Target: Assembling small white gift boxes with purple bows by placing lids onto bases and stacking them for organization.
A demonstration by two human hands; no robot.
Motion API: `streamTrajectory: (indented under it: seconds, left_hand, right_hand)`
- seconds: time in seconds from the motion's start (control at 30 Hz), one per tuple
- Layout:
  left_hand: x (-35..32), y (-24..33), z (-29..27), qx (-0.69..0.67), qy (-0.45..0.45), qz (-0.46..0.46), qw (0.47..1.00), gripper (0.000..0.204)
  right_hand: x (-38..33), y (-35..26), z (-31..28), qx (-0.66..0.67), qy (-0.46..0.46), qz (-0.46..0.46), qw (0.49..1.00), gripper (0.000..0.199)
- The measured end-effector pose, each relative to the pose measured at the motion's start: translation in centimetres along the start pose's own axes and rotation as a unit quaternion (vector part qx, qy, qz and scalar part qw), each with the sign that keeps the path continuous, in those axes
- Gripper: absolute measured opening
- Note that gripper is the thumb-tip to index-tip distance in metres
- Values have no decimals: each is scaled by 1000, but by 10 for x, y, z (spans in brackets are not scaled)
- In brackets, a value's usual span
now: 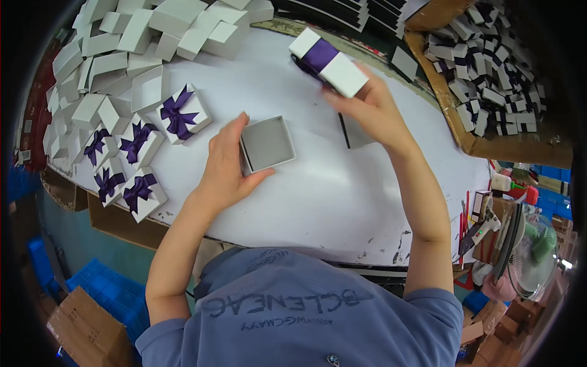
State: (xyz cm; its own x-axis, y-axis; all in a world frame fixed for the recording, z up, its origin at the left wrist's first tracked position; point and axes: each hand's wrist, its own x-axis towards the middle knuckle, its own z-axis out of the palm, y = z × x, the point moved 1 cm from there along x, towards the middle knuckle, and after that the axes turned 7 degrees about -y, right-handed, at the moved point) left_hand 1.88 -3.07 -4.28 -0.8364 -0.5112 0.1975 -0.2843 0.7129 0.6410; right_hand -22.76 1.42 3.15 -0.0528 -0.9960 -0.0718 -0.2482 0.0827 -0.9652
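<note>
My right hand (pixel 376 113) is raised over the far right of the table. It grips a white gift box (pixel 342 74) wrapped with a dark purple ribbon, held tilted. My left hand (pixel 225 162) spans the left side of an open white box base (pixel 292 145) with a grey inside, fingers at its far corner and thumb at its near corner. The base rests on the white table (pixel 324 208). Partly hidden under my right wrist lies a flat grey piece (pixel 359 140) with a black edge. Several white lids with purple bows (pixel 178 114) sit left of my left hand.
Plain white boxes (pixel 137 30) are heaped at the far left. At the far right stands a carton (pixel 437 92) full of small ribboned boxes. A glue gun (pixel 484 227) and a fan (pixel 533 257) are beyond the table's right edge. Blue crates (pixel 101 284) stand lower left.
</note>
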Motion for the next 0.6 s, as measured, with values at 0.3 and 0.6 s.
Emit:
streamTrajectory:
  seconds: [0.3, 0.6]
  left_hand:
    - [22, -5, 0, -127, 1, 78, 989, 126]
    - [28, -9, -3, -105, -44, 122, 986, 116]
  right_hand:
    - [-5, 22, 32, 6, -238, 282, 929, 55]
    - [-21, 15, 42, -380, -154, -110, 905, 79]
